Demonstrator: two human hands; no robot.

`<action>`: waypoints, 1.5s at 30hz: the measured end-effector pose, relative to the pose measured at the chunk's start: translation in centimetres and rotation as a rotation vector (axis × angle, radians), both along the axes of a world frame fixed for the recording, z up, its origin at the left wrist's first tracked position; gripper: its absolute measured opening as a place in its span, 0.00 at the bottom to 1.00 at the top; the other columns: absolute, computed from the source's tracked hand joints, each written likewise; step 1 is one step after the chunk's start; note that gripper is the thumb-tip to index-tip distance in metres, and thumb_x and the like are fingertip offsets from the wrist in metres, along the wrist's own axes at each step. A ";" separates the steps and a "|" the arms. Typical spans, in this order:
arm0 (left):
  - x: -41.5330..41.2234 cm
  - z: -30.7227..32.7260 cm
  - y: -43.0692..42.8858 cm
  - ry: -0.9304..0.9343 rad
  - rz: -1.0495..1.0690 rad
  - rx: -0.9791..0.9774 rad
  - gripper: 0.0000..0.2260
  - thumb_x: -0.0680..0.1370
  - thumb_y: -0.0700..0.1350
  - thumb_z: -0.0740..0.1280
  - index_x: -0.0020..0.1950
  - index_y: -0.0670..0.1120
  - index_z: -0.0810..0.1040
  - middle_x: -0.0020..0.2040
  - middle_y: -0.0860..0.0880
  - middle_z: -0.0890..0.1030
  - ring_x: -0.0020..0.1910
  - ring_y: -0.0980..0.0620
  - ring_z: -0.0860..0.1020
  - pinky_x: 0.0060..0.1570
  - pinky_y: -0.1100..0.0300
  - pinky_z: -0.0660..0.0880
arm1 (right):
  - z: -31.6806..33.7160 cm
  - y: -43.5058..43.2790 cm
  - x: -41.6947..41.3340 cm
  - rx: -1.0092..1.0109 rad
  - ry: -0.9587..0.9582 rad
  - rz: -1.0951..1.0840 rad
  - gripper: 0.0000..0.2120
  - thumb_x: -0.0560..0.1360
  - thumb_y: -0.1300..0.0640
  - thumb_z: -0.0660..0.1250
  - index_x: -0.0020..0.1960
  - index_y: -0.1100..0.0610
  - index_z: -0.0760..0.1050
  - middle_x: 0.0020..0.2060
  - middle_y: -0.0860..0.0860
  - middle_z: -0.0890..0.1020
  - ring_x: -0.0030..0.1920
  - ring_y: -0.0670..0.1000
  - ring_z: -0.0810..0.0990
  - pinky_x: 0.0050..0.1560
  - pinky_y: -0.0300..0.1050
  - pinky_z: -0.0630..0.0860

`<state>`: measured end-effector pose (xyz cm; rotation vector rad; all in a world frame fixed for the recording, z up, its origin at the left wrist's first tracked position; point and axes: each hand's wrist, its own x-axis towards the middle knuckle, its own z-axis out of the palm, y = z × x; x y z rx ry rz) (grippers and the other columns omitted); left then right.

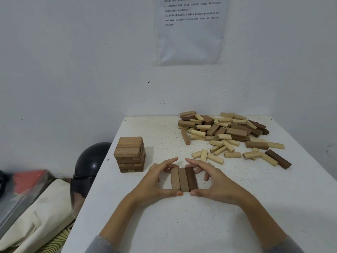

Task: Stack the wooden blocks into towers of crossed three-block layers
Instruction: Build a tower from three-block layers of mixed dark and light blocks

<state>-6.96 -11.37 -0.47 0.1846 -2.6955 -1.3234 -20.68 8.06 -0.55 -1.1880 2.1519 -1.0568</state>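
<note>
White and speckled, the table (182, 225) fills the corner of the room, with a printed sheet (191, 33) hanging on the wall behind it. A heap of loose blocks (229, 130), pale and dark mixed, sprawls across its far right side. A black helmet (91, 161) sits just off the table's left edge. Near that edge stands a finished tower (130, 154) of crossed layers. Front and centre, the left hand (155, 181) and right hand (217, 183) clasp a row of three blocks (184, 178) lying flat, side by side, on the table. The thumbs press the near ends and the curled fingers hook the far ends.
</note>
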 end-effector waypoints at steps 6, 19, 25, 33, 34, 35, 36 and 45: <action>0.0 -0.4 0.1 0.029 0.025 -0.009 0.38 0.67 0.53 0.79 0.72 0.63 0.64 0.62 0.64 0.75 0.61 0.60 0.69 0.48 0.76 0.63 | 0.1 -0.2 0.0 -0.006 0.017 0.010 0.42 0.67 0.51 0.78 0.69 0.29 0.57 0.64 0.36 0.71 0.56 0.38 0.72 0.47 0.32 0.69; 0.0 -1.0 -0.1 0.043 0.028 -0.018 0.38 0.66 0.51 0.79 0.72 0.61 0.65 0.61 0.64 0.76 0.61 0.58 0.69 0.49 0.75 0.63 | -0.4 -0.5 -0.2 -0.055 0.018 -0.002 0.44 0.62 0.45 0.80 0.69 0.27 0.59 0.62 0.40 0.74 0.55 0.41 0.71 0.47 0.32 0.69; 0.0 -1.0 0.0 0.045 0.030 -0.032 0.37 0.67 0.50 0.79 0.72 0.60 0.65 0.61 0.64 0.75 0.61 0.60 0.68 0.49 0.76 0.63 | -0.7 -0.6 0.1 -0.057 0.023 -0.010 0.43 0.62 0.44 0.80 0.68 0.26 0.59 0.62 0.42 0.72 0.56 0.39 0.69 0.47 0.28 0.67; 0.1 -1.0 -0.1 0.035 0.021 -0.030 0.37 0.67 0.51 0.79 0.72 0.60 0.65 0.62 0.64 0.75 0.61 0.60 0.68 0.49 0.76 0.63 | -0.5 -0.6 0.3 -0.074 0.033 -0.015 0.43 0.62 0.45 0.80 0.67 0.25 0.59 0.60 0.33 0.72 0.55 0.39 0.69 0.46 0.28 0.67; 0.1 -1.0 -0.1 0.035 0.021 -0.029 0.37 0.67 0.50 0.79 0.72 0.60 0.65 0.62 0.64 0.75 0.61 0.60 0.68 0.49 0.76 0.63 | -0.5 -0.6 0.3 -0.073 0.032 -0.015 0.44 0.62 0.44 0.80 0.67 0.25 0.59 0.60 0.32 0.72 0.55 0.39 0.69 0.46 0.29 0.67; 0.1 -1.0 -0.1 0.034 0.022 -0.027 0.37 0.67 0.50 0.79 0.72 0.60 0.65 0.62 0.64 0.75 0.61 0.60 0.68 0.49 0.76 0.63 | -0.5 -0.6 0.3 -0.072 0.028 -0.018 0.44 0.61 0.44 0.80 0.67 0.25 0.58 0.60 0.32 0.71 0.55 0.39 0.70 0.46 0.30 0.67; 0.1 -0.9 -0.1 0.033 0.021 -0.024 0.37 0.68 0.50 0.79 0.72 0.60 0.65 0.62 0.65 0.75 0.61 0.60 0.68 0.50 0.76 0.63 | -0.4 -0.6 0.3 -0.070 0.025 -0.020 0.44 0.61 0.44 0.80 0.67 0.25 0.59 0.61 0.33 0.71 0.56 0.39 0.70 0.46 0.30 0.67; 0.1 -0.8 -0.1 0.029 0.015 -0.026 0.37 0.67 0.51 0.79 0.72 0.60 0.65 0.61 0.69 0.73 0.62 0.61 0.68 0.50 0.76 0.63 | -0.7 -0.7 0.3 -0.082 0.017 -0.027 0.43 0.61 0.43 0.80 0.67 0.25 0.59 0.62 0.38 0.72 0.56 0.39 0.70 0.47 0.30 0.67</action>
